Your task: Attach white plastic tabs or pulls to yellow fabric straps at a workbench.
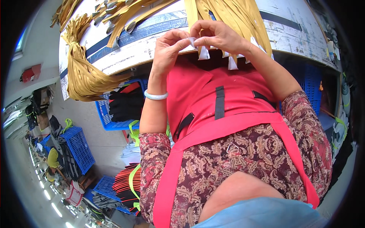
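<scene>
Head view: we pinch a small white tab (192,41) at the end of a yellow strap (232,17) between both thumbs and forefingers, left hand (169,47) and right hand (218,36) closed on it at the worktable's edge (125,64). It looks light, soft and floppy, best held by its stiffer tip. More tabbed straps hang alongside.

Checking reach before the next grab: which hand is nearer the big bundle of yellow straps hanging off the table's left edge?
Left. The left hand is right of the bundle of yellow straps, pinching a white tab at the table edge. The right hand is farther right.
</scene>
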### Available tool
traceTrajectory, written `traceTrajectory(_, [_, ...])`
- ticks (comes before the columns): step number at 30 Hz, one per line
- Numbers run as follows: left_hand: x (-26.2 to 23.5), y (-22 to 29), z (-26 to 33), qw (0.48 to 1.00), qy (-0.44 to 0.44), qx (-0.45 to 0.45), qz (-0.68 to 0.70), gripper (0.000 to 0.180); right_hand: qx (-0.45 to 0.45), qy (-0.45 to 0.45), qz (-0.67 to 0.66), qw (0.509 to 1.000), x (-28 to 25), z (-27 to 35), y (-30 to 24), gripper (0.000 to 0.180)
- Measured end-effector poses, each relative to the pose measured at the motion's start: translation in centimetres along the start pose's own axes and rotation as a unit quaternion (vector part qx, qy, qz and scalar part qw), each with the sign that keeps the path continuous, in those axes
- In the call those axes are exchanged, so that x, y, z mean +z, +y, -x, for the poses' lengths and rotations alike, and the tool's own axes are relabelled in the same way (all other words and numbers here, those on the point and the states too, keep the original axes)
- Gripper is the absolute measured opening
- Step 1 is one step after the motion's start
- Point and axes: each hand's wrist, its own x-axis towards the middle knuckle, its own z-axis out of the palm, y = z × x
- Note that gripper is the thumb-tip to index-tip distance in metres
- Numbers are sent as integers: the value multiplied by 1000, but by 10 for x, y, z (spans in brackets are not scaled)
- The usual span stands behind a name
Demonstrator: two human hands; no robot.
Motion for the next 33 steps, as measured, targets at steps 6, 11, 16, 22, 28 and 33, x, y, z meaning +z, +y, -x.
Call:
traceTrajectory(6, [-1,0,-2,1000,6,-21,1,11,24,-42,30,998,-6,-6,2,21])
traceTrajectory(11, [11,6,-2,998,44,-48,1,15,24,-52,-54,997,-12,-3,-3,15])
traceTrajectory(16, [15,-2,0,989,123,16,-79,10,21,49,134,990,2,-8,-5,19])
traceTrajectory(22, [42,-21,3,918,242,142,-280,6,-141,217,323,910,12,-18,25,12])
traceTrajectory(28, [18,5,3,977,66,54,-197,19,-208,162,52,963,9,-14,35,17])
traceTrajectory(33, [16,1,4,924,84,127,-351,4,-50,182,-34,981,11,-2,14,24])
